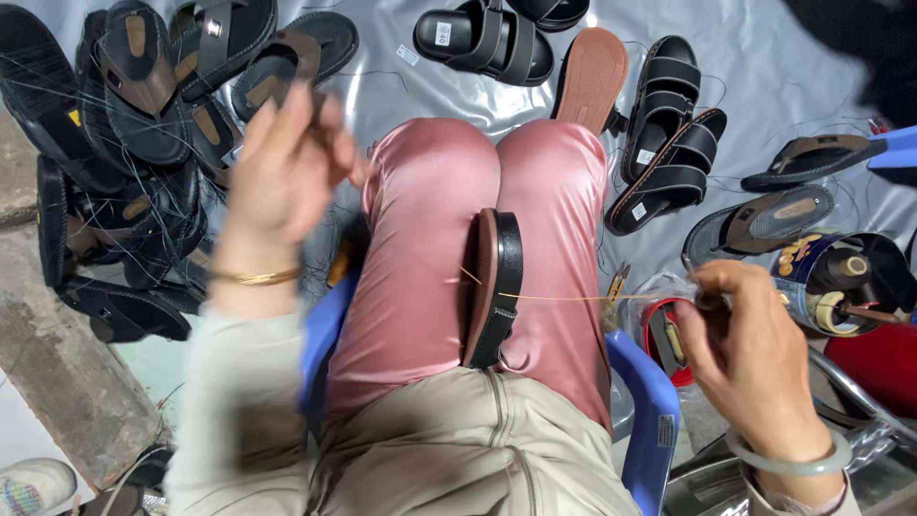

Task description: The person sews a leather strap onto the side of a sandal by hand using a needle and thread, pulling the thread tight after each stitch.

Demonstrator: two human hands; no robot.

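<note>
Mid-stitch, I'd say: sandal (494, 287) clamped edge-up between knees, thread (564, 298) taut to my right hand (755, 358), fingers pinching it. Left hand (282, 172) raised, blurred, seems pinched shut. Next: draw tight evenly.

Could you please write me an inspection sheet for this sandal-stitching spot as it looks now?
Surface: grey plastic sheet on the ground; the person sits on a blue chair.
Job's things: sandal sole wedged on edge between the knees; thread runs taut from it to the right hand.
Clutter: pile of dark sandals at left, more sandals at right, a thread spool in a tub.
Grips: left hand raised and blurred, fingers pinched together; right hand closed on the thread.
Cables: nothing seen; loose thread ends over the left pile.
Surroundings: concrete edge at left.
</note>
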